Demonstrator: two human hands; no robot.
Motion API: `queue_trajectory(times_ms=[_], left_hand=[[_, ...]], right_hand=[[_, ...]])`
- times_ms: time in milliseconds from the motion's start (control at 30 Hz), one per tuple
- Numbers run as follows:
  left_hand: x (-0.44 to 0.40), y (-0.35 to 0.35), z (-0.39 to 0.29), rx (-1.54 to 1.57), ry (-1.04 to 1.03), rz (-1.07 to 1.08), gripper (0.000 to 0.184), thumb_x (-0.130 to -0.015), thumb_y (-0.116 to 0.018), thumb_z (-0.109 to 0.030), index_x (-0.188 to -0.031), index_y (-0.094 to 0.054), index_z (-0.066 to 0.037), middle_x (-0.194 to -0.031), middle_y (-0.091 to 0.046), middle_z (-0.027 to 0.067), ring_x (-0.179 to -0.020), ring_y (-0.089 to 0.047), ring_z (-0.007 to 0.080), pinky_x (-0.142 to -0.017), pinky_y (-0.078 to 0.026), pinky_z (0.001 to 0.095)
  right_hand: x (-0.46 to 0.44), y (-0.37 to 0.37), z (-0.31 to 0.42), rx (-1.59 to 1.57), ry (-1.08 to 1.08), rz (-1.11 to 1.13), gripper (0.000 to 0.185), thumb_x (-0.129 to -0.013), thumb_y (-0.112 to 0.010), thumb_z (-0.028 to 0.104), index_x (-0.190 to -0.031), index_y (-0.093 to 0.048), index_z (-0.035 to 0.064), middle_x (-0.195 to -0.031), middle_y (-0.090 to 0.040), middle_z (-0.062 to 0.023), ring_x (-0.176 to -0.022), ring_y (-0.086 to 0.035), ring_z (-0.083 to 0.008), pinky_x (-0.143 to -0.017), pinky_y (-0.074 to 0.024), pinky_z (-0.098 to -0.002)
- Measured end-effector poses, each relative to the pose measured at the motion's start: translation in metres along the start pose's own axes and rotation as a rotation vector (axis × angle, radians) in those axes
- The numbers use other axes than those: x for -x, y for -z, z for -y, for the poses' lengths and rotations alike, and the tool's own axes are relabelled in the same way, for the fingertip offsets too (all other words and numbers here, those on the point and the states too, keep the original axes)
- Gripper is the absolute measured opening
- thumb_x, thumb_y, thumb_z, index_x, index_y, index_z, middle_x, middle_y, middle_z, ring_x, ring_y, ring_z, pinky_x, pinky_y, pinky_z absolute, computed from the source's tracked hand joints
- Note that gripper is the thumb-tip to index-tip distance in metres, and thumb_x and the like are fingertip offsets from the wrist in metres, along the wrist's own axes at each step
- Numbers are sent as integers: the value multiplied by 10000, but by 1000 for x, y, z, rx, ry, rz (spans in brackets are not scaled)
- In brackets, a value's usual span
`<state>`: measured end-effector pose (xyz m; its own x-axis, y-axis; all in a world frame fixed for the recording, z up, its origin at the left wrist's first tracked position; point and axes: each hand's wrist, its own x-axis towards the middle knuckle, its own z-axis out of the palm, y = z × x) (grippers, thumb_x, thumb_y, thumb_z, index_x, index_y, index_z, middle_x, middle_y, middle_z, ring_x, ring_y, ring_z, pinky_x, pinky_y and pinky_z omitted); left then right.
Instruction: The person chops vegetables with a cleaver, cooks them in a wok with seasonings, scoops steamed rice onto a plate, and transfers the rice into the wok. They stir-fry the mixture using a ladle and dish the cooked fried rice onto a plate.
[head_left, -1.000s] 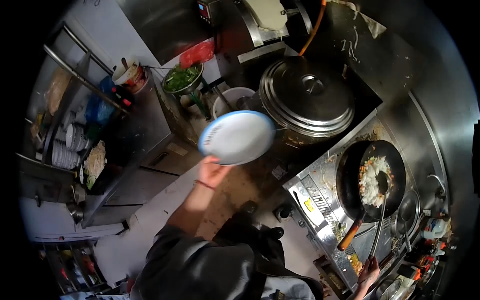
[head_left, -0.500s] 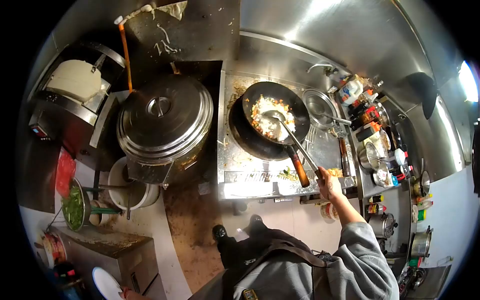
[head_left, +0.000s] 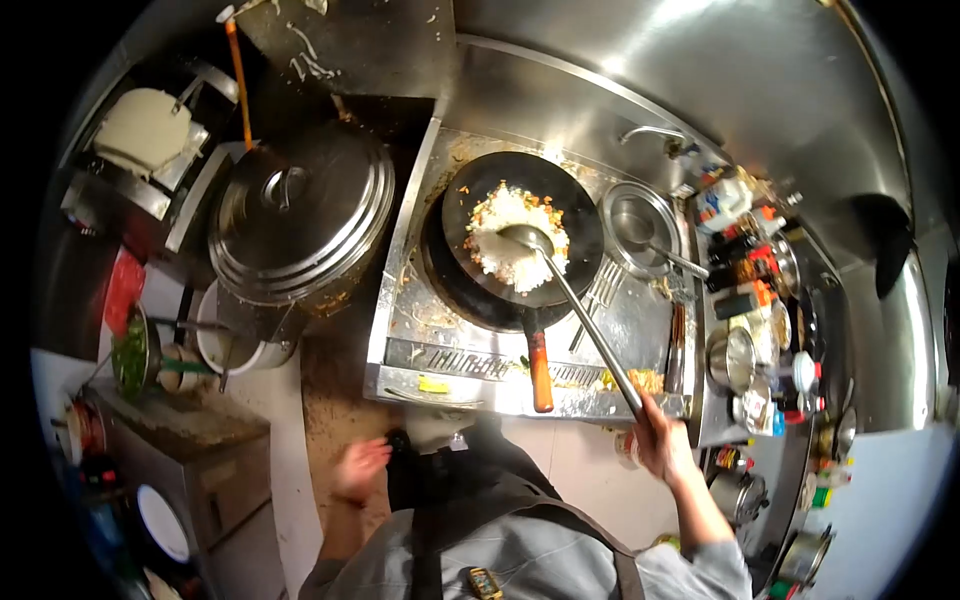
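Observation:
My right hand is closed around the handle end of a long metal ladle. The ladle's bowl rests among white rice with diced orange and brown bits. This food lies in a black wok with a wooden handle, on the steel stove. At the lower left, my left hand is in the air beside my body, blurred. Its fingers look loosely stretched out, and nothing shows in them. A white plate is farther left, apart from that hand.
A large lidded pot stands left of the stove. A strainer in a metal bowl sits right of the wok. Seasoning bottles crowd the right shelf. At left are a white bucket and a pan of greens.
My left hand has come away from the white plate and up toward my body. The wok appears tilted differently, its handle pointing more straight toward me. My right hand still grips the ladle.

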<state>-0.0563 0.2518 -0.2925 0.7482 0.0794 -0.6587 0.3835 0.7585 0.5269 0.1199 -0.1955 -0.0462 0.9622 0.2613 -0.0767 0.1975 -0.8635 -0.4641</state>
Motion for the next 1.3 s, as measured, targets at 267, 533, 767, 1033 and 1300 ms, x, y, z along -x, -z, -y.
queue_trajectory(times_ms=[267,533,767,1033,1300], left_hand=[[-56,-323,67,124,177,198,224,-902,-537,-267,-1011,-523,-72,-793,-570,64,-633,-567,157,-552,-490,312],[-84,-314,42,301,332,493,163,-861,-564,-178,-949,-509,-52,-795,-548,33,-602,-510,114,-519,-439,267],[27,-304,-9,-60,195,288,90,-823,-570,-78,-870,-499,-48,-645,-459,20,-459,-456,108,-384,-380,261],[-21,-288,5,-24,142,379,119,-832,-560,-111,-755,-510,-35,-571,-482,26,-428,-458,114,-383,-356,245],[12,-296,-37,55,293,349,107,-835,-553,-80,-775,-481,-30,-610,-473,42,-461,-455,112,-386,-358,239]], right_hand=[[-87,-20,-125,-125,203,44,446,-837,-523,-10,-1268,-412,-34,-821,-642,-145,-659,-586,-187,-632,-476,-261],[-96,-59,-75,-400,-101,211,464,-838,-522,15,-1267,-389,-104,-1105,-591,-227,-968,-607,-276,-826,-461,-292],[13,55,-103,334,215,108,495,-797,-594,93,-1275,-464,94,-767,-618,-156,-593,-593,-324,-542,-490,-396],[-78,59,-74,321,183,76,433,-784,-549,35,-1209,-516,111,-876,-616,-175,-799,-613,-349,-664,-483,-395],[-4,91,-91,-408,-171,68,406,-847,-578,45,-1239,-489,-8,-789,-600,6,-624,-485,-37,-554,-398,-184]])
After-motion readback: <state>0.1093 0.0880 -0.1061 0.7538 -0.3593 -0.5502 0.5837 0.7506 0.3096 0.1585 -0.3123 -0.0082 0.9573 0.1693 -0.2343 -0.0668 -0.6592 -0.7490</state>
